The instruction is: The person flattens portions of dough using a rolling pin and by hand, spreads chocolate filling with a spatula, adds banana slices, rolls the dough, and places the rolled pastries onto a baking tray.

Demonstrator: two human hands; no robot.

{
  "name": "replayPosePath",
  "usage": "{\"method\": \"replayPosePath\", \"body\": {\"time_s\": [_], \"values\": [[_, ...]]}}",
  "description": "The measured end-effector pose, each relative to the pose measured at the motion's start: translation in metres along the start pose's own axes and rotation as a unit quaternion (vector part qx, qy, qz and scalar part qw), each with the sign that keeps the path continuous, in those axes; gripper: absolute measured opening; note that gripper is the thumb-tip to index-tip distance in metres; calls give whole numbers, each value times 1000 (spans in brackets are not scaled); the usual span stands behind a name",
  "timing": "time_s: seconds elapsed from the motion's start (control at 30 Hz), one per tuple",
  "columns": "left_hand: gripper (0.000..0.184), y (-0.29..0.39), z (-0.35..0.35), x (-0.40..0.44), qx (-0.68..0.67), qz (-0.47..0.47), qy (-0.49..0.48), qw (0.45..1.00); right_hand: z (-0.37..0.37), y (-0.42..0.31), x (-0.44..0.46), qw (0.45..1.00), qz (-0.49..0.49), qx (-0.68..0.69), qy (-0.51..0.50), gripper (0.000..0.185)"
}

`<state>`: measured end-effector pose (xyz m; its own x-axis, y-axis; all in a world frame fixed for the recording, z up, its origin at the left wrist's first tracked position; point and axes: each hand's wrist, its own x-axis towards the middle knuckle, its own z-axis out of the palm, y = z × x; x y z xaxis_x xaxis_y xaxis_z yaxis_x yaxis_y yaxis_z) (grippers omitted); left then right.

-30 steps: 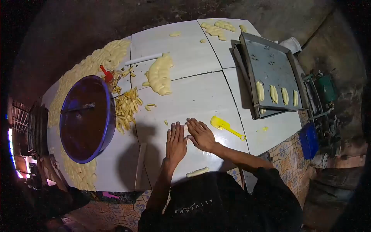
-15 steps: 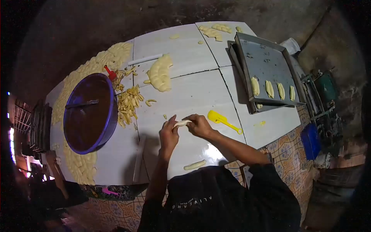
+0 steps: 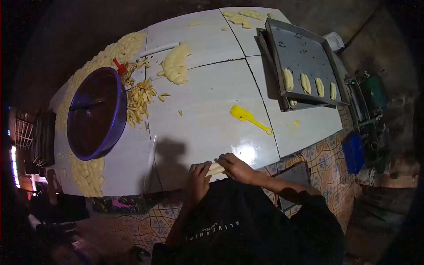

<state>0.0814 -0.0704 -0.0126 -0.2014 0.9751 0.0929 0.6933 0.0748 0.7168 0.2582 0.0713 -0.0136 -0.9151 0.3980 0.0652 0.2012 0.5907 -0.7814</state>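
Observation:
At the table's near edge, my left hand (image 3: 199, 179) and my right hand (image 3: 237, 168) are closed on opposite ends of a pale dough roll (image 3: 215, 169). Fingers cover both of its ends. Just below it, partly hidden by my hands and shirt, shows more pale dough; whether it is a separate piece I cannot tell. A yellow plastic scoop (image 3: 242, 113) lies beyond my right hand.
A purple basin (image 3: 123, 119) of brown filling stands left, beside sliced yellow pieces (image 3: 140, 98). Flattened dough (image 3: 176, 64) lies farther back. At right, a metal tray (image 3: 300, 53) holds several filled rolls (image 3: 305, 83). Another person (image 3: 57, 205) is at far left.
Both hands have come down toward me with the dough roll, to the near edge where another roll lay. The view has shifted, so the table sits higher in the picture.

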Motion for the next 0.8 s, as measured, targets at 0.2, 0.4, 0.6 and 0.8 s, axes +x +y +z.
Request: {"method": "replayPosePath", "body": {"time_s": [0.2,0.4,0.6,0.8], "values": [[68,-26,8,16,-98,15,51,994,-26,10,14,993,67,68,-75,62],[62,-14,7,8,-10,-100,218,971,0,20,40,979,-116,-169,-4,74],[51,-50,27,-18,129,-146,342,919,61,60,66,986,-133,11,98,25],[42,-68,55,-17,226,-181,363,886,-99,64,13,643,264,719,-4,39]]}}
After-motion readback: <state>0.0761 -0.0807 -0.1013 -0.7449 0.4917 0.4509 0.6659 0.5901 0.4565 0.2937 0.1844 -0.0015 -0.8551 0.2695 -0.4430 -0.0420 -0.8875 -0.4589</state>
